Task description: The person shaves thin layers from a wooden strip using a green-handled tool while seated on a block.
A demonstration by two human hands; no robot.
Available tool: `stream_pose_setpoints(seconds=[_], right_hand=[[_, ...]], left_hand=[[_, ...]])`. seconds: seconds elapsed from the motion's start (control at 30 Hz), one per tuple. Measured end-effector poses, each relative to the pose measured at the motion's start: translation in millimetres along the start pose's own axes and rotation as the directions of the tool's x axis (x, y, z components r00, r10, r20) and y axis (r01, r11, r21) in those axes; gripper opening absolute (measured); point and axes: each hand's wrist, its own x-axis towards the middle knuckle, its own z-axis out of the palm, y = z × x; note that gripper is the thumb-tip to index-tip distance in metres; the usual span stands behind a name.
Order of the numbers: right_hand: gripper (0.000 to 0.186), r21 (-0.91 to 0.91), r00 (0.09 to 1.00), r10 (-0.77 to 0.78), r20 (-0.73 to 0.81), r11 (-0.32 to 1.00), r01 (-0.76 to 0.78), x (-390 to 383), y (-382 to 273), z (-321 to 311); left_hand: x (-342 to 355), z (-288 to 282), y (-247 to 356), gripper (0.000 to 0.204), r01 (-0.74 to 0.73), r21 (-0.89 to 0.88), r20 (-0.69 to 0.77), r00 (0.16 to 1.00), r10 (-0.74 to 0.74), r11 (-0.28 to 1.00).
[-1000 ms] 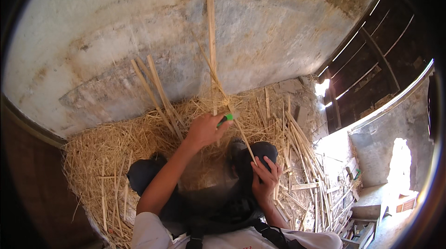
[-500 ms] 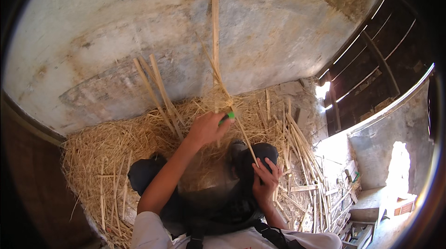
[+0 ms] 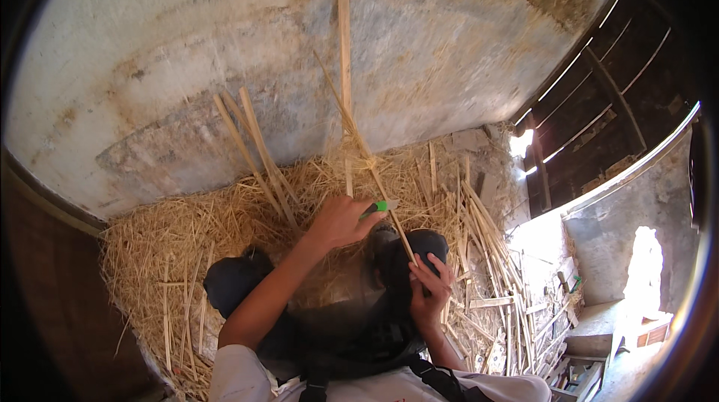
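My left hand (image 3: 341, 222) is closed around the green and black handle of a utility knife (image 3: 380, 208). Its short blade lies against or right beside a thin bamboo strip (image 3: 398, 224). My right hand (image 3: 429, 282) pinches the near end of that strip at my right knee. From there the strip slants away to the upper left, toward the wall. A fuzzy curl of shavings (image 3: 367, 163) clings to the strip beyond the blade. The fingers of my left hand partly hide the knife's handle.
A flat wooden slat (image 3: 344, 42) leans upright on the stained wall (image 3: 225, 50). More slats (image 3: 258, 132) lean to its left. Loose shavings (image 3: 150, 252) cover the floor around my knees. At the right lies a pile of long bamboo strips (image 3: 487, 237).
My left hand has drawn the knife along the strip, nearer to my right hand and knee. The shavings stay farther up the strip. My right hand has barely moved.
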Motion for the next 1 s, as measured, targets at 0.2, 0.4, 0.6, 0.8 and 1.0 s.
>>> stream_pose_setpoints(seconds=[0.2, 0.4, 0.6, 0.8, 1.0], right_hand=[[0.03, 0.074, 0.998, 0.068, 0.001, 0.995, -0.068, 2, 1, -2], [0.029, 0.054, 0.998, 0.061, 0.002, 0.997, -0.061, 2, 4, -2], [0.031, 0.077, 0.996, 0.092, -0.004, 0.993, -0.091, 4, -2, -3], [0.033, 0.031, 0.999, 0.036, -0.001, 0.999, -0.036, 0, 4, -2], [0.03, 0.056, 0.998, 0.068, -0.008, 0.996, -0.068, 3, 2, -3]], left_hand=[[9, 5, -15, 0.054, 0.051, 0.107, -0.089, 0.995, -0.042, 0.993], [0, 12, -4, 0.052, -0.033, 0.041, -0.014, 0.999, 0.034, 0.999], [12, 3, -9, 0.053, 0.088, 0.045, -0.068, 0.994, -0.084, 0.995], [-3, 9, 11, 0.057, 0.072, 0.099, 0.053, 0.996, -0.077, 0.992], [11, 14, -18, 0.06, 0.029, 0.074, -0.022, 0.999, -0.028, 0.997]])
